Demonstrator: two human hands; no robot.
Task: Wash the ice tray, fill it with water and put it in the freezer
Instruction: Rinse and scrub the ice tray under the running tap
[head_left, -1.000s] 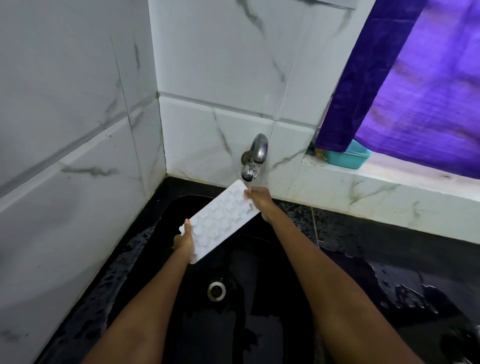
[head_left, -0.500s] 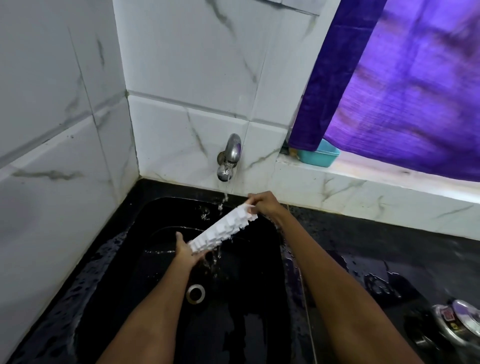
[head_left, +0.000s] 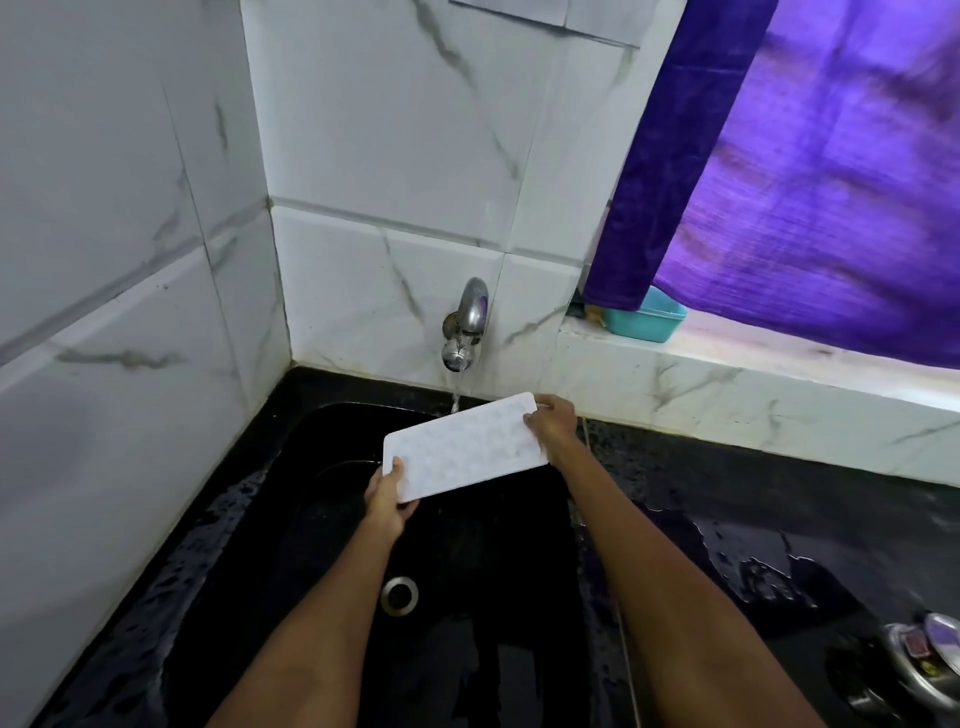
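Two hands hold a white ice tray over the black sink. The left hand grips the near corner, thumb on top and fingers curled under. The right hand pinches the far end, close to the wall. The tray lies almost flat, face up, right under the silver tap. A thin stream of water falls from the tap onto the tray's far edge. The drain sits below, between the arms. The black counter on the right is wet. A teal tub sits on the window ledge beside a purple curtain.
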